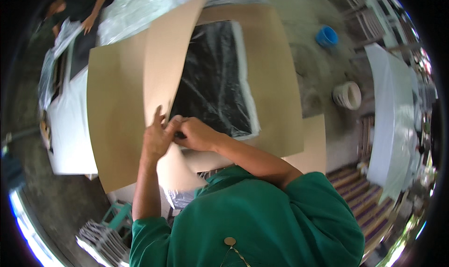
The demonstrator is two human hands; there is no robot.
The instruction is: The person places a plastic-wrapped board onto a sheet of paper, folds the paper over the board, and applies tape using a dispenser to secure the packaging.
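A large brown cardboard sheet (276, 80) lies spread out in front of me. On it rests a flat black panel (210, 71) wrapped in clear plastic, with a white strip along its right edge. A long cardboard flap (163, 56) stands raised on the panel's left side, tilted over its edge. My left hand (156, 138) grips the flap near its lower end, fingers pointing upward. Right beside it, my right hand (201, 134) is closed at the flap's edge, against the left hand's thumb. Something small and dark shows at its fingers, too hidden to name.
Clear plastic wrapping (135, 14) is heaped beyond the cardboard. Another person's hand (88, 24) is at the far left. A blue bucket (326, 36) and a white bucket (347, 95) stand on the floor to the right, before a white-covered table (390, 122). A green stool (119, 215) is at lower left.
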